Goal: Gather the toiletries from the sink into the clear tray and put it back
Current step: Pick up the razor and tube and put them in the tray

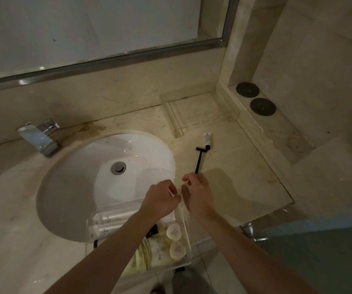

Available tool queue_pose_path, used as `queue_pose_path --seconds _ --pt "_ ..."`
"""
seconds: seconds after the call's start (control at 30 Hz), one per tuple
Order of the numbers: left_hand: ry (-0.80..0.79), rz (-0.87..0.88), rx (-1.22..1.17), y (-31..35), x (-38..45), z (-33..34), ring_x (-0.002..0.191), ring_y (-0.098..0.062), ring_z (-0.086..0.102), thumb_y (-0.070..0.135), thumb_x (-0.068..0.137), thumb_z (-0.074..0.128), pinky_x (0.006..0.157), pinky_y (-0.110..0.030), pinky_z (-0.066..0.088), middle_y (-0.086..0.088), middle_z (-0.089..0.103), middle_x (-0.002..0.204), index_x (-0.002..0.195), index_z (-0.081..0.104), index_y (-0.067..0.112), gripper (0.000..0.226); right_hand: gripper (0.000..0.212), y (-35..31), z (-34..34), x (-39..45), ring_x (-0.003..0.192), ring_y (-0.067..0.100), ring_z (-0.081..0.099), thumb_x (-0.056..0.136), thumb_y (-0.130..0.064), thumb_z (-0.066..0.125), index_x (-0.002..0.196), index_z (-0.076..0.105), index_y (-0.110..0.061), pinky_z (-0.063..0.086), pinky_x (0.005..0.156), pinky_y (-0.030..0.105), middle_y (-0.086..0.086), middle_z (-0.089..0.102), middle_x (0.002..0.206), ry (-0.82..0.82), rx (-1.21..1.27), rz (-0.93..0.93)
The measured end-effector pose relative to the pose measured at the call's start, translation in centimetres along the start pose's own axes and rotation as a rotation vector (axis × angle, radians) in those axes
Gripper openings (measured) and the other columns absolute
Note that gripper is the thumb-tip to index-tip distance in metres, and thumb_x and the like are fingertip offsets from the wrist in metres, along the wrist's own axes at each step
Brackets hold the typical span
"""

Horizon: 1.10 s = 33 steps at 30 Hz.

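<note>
A clear tray sits at the counter's front edge, partly over the white sink. It holds small bottles, two round soaps and striped sachets. My left hand hovers over the tray's far end and pinches a thin white stick. My right hand is just right of it, fingers loosely curled, thumb and forefinger apart with nothing seen between them. A black razor lies on the counter, its handle end meeting that hand's knuckles. A small white tube lies beyond the razor.
A second clear acrylic holder stands at the back right of the counter. The chrome tap is at the sink's back left. Two black round discs sit on the right ledge. A mirror runs along the back wall.
</note>
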<state>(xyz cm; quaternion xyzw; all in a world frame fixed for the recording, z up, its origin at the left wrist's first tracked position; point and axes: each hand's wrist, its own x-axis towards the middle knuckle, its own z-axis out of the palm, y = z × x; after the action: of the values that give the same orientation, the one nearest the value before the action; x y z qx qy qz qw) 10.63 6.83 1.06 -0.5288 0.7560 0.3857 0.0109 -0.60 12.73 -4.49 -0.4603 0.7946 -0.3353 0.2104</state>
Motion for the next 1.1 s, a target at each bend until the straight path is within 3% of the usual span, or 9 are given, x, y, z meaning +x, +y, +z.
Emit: queue_pose_path --seconds 0.13,0.3,0.4,0.47,0.57,0.7,0.9,1.1 --pt "-0.004 -0.001 -0.052 2.3 3.8 0.4 0.084 -0.021 0.063 0.022 0.082 0.059 0.074 -0.029 0.051 -0.002 0.065 0.092 0.098 0.059 0.019 0.017 0.031 1.5 -1.6 3.4 0.110 0.025 0.046 0.087 -0.008 0.052 0.115 0.061 -0.017 0.046 0.091 0.037 0.007 0.051 0.117 0.004 -0.068 0.090" --pt "-0.034 0.066 0.038 4.2 8.2 1.8 0.099 -0.025 0.060 0.020 0.085 0.057 0.085 -0.030 0.046 -0.009 0.062 0.111 0.110 0.060 0.015 0.025 0.037 3.3 -3.2 8.2 0.119 0.031 0.041 0.088 -0.009 0.050 0.121 0.062 -0.021 0.043 0.099 0.042 0.011 0.046 0.127 0.051 -0.087 0.160" --pt "-0.030 0.056 0.067 5.1 10.3 2.6 0.106 -0.027 0.058 0.017 0.086 0.055 0.089 -0.032 0.045 -0.009 0.060 0.116 0.114 0.058 0.013 0.029 0.040 3.9 -3.8 10.6 0.130 0.029 0.032 0.092 -0.010 0.046 0.126 0.059 -0.026 0.039 0.103 0.039 0.010 0.035 0.142 0.017 -0.078 0.188" --pt "-0.027 0.041 0.087 5.6 11.3 3.1 0.106 -0.029 0.058 0.018 0.086 0.055 0.087 -0.034 0.046 -0.009 0.059 0.115 0.115 0.057 0.011 0.029 0.043 4.1 -3.9 12.0 0.134 0.028 0.026 0.093 -0.010 0.044 0.131 0.055 -0.027 0.033 0.107 0.037 0.008 0.027 0.151 -0.040 -0.104 0.201" --pt "-0.024 0.045 0.132 6.2 12.3 4.0 0.091 -0.028 0.059 0.028 0.085 0.057 0.072 -0.033 0.044 -0.007 0.059 0.099 0.103 0.056 0.012 0.024 0.044 4.2 -3.8 13.8 0.135 0.029 0.024 0.094 -0.012 0.042 0.134 0.053 -0.029 0.031 0.109 0.039 0.004 0.022 0.155 -0.104 -0.144 0.196" --pt "-0.005 0.066 0.176 6.7 13.0 4.9 0.080 -0.028 0.060 0.031 0.084 0.051 0.060 -0.032 0.039 -0.002 0.054 0.079 0.083 0.047 0.018 0.013 0.038 4.4 -3.4 14.7 0.125 0.032 0.032 0.094 -0.016 0.044 0.128 0.058 -0.023 0.034 0.102 0.038 0.001 0.036 0.150 -0.115 -0.265 0.177" --pt "-0.010 -0.026 0.263 6.5 13.0 4.5 0.071 -0.025 0.055 0.015 0.085 0.049 0.060 -0.032 0.045 -0.004 0.055 0.081 0.091 0.058 0.012 0.011 0.019 4.7 -3.8 13.7 0.101 0.031 0.047 0.089 -0.009 0.049 0.103 0.061 -0.015 0.046 0.079 0.038 0.011 0.054 0.113 0.006 -0.290 0.160" --pt "0.003 -0.063 0.258 5.3 12.2 2.3 0.085 -0.029 0.063 0.016 0.087 0.049 0.064 -0.032 0.048 -0.009 0.063 0.092 0.101 0.063 0.011 0.020 0.024 4.9 -3.4 11.8 0.099 0.036 0.051 0.094 -0.016 0.044 0.116 0.050 -0.008 0.035 0.067 0.035 0.019 0.054 0.108 0.025 -0.368 0.150"
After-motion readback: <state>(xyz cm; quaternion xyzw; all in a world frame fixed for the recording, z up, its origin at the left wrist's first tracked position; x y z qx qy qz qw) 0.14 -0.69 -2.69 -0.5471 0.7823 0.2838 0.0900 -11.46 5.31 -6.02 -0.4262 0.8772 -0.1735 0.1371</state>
